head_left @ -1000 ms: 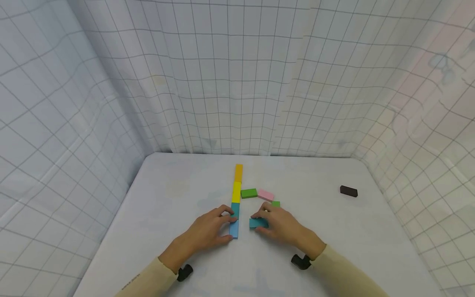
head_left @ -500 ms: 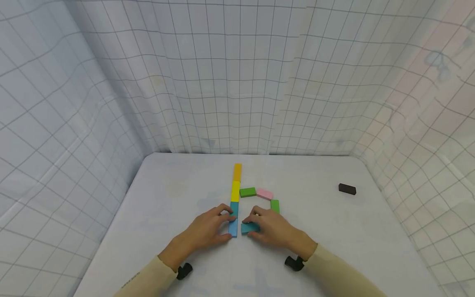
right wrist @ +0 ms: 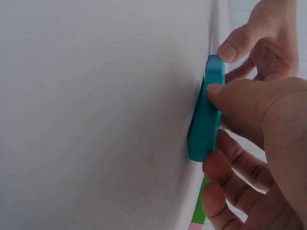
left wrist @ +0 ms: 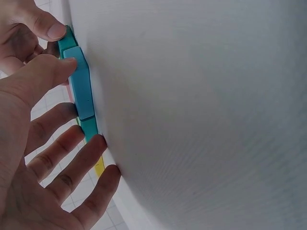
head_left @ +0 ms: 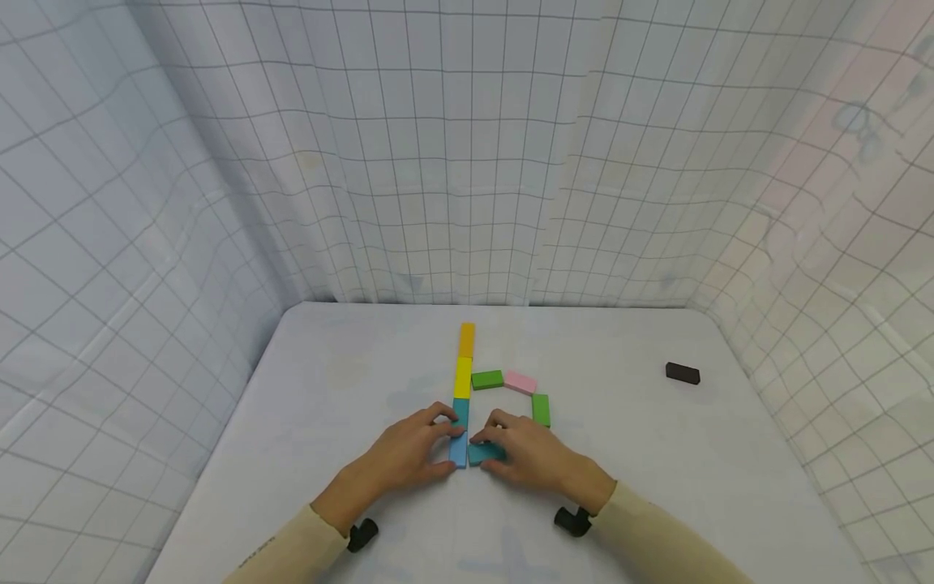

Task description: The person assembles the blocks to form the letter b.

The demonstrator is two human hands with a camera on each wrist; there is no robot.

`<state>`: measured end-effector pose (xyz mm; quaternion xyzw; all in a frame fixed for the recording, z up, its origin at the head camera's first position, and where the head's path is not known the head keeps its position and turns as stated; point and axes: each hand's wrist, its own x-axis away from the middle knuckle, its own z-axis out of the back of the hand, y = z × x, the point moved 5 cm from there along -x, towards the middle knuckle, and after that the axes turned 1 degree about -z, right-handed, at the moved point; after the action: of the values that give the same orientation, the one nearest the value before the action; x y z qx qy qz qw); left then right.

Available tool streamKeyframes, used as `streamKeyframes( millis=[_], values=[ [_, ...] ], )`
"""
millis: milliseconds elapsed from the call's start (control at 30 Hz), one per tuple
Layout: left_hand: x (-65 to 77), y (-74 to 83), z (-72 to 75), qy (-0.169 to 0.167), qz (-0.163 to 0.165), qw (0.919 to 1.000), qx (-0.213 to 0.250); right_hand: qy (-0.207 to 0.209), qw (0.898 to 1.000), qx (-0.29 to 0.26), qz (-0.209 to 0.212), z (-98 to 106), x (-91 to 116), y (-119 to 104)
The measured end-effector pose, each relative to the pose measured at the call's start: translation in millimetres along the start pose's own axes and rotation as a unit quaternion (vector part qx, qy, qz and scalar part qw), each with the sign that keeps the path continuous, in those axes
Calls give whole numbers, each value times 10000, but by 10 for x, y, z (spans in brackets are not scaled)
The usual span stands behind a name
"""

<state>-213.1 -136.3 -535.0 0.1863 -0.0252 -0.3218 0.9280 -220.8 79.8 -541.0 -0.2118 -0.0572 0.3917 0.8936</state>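
Observation:
A straight column of flat blocks runs away from me: a light blue block nearest, then a teal block, a yellow block and an orange block. My left hand holds the light blue block, thumb at its near end and fingers along its left side and the teal block. My right hand pinches a second teal block between thumb and fingers. That block lies crosswise at the light blue block's right side, near its lower end; my fingers partly cover it.
A dark green block, a pink block and a light green block curve off the column's right side. A black block lies far right on the white table. Grid-patterned curtains surround the table.
My right hand has slid the teal block left and nearer to me, up beside the light blue block, uncovering the light green block. My left hand has stayed in place.

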Motion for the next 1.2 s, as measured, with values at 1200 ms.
streamKeyframes(
  millis=[1200],
  values=[
    [9, 2, 9, 50, -42, 10000, -45, 87, 10000, -2, 25, -16, 23, 28]
  ],
)
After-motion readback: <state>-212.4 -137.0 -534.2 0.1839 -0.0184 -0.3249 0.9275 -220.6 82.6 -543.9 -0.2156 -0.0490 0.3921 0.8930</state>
